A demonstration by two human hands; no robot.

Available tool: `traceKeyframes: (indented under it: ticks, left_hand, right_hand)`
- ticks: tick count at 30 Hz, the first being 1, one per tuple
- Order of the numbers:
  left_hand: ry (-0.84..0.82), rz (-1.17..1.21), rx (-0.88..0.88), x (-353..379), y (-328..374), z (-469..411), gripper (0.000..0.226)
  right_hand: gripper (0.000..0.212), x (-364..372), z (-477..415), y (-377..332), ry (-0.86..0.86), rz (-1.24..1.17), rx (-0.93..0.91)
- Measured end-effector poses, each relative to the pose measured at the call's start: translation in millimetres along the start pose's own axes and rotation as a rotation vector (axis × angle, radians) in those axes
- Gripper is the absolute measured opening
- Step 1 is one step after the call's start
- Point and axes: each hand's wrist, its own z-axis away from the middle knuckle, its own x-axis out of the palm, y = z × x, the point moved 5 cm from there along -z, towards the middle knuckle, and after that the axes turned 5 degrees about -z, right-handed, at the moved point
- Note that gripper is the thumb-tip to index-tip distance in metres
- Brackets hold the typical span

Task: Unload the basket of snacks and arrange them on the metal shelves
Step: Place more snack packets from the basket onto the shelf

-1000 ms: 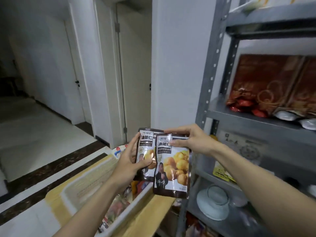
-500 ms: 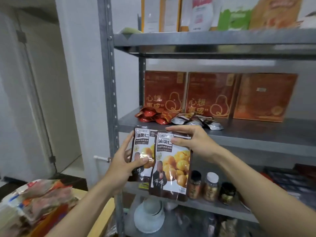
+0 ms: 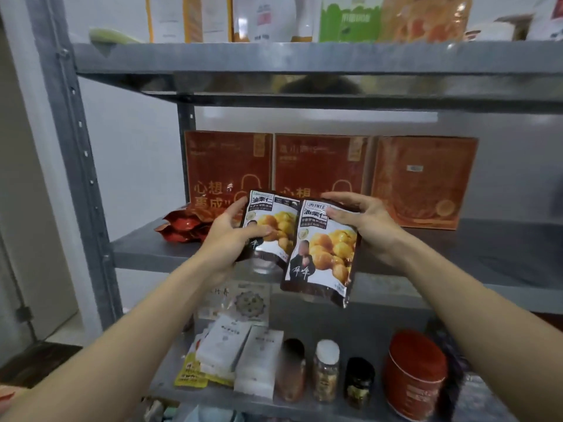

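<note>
I hold two chestnut snack pouches side by side in front of the grey metal shelves [image 3: 146,251]. My left hand [image 3: 227,239] grips the left pouch [image 3: 275,226] by its side. My right hand [image 3: 370,226] pinches the top of the right pouch [image 3: 324,257], which hangs lower and overlaps the left one. Both pouches hover just before the front edge of the middle shelf. The basket is out of view.
On the middle shelf three red-brown boxes [image 3: 228,166] lean against the back wall, with red foil packets [image 3: 179,228] at the left. The shelf below carries white packets [image 3: 243,357], small jars [image 3: 326,370] and a red tin [image 3: 416,370]. Bags fill the top shelf [image 3: 304,59].
My view swung from the basket and doorway to face the shelves. Both hands rose with the two pouches, from below the middle shelf to level with it.
</note>
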Motion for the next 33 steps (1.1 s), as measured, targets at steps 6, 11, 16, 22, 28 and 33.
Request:
traceKeyframes:
  ticks: [6, 11, 16, 22, 28, 33]
  left_hand:
    - [0.010, -0.033, -0.077, 2.6, -7.1, -76.5, 0.066]
    - [-0.050, -0.193, -0.115, 7.7, -22.9, -123.2, 0.027]
    - [-0.087, -0.357, -0.113, 11.0, -39.6, -149.5, 0.026]
    - [-0.170, -0.468, -0.175, 6.0, -47.5, -156.5, 0.017]
    - [-0.127, -0.460, -0.206, 0.1, -51.0, -155.7, 0.055]
    - [-0.038, -0.470, -0.127, -1.9, -43.6, -152.7, 0.071]
  right_hand:
    - [0.029, -18.8, -70.0, 18.2, 0.086, -0.052, 0.061]
    - [0.023, -34.9, -123.0, 37.4, 0.122, -0.011, 0.127]
    - [0.018, -36.8, -159.9, 65.0, 0.105, 0.159, 0.196]
    - [0.016, -28.7, -176.4, 103.2, 0.096, 0.223, 0.322]
    - [0.033, -30.5, -184.5, 122.7, 0.094, 0.274, 0.337]
    - [0.085, -32.3, -178.2, 112.5, 0.113, 0.394, 0.229]
